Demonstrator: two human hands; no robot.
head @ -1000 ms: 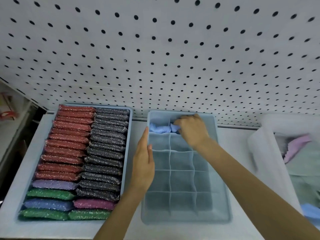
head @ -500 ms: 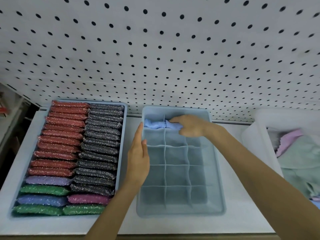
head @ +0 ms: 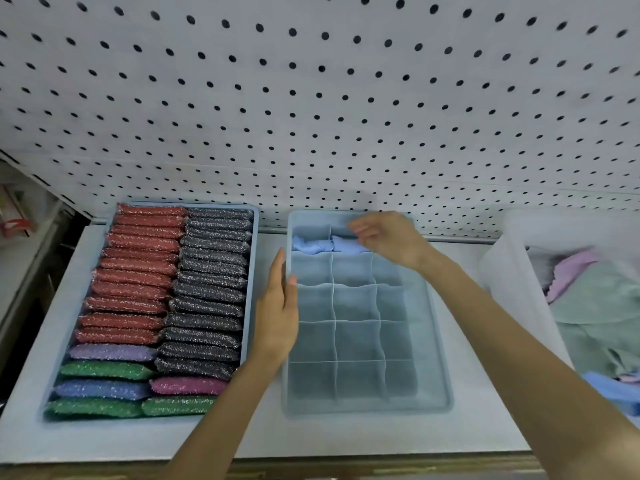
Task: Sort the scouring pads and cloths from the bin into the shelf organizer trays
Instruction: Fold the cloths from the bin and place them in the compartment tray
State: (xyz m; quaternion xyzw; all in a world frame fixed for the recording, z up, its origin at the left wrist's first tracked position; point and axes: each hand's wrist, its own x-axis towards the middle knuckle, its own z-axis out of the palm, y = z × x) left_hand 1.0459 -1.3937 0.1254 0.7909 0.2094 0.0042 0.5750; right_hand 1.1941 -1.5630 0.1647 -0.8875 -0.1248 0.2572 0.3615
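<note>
- Since blue cloths [head: 322, 244] sit in the divided tray's [head: 363, 408] far cells, one placement looks finished.
- Left hand [head: 278, 308] lies flat on its left rim; right hand [head: 384, 237] hovers empty above them.
- Next: fetch from the bin [head: 502, 268] on its right.

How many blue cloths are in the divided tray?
2: a blue cloth in the back-left compartment, another in the back-middle. The right hand covers the back-right one, so a third may be hidden.

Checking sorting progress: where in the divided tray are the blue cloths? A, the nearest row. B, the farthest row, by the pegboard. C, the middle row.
B: the blue cloths lie in the tray's farthest row, by the right hand.
</note>
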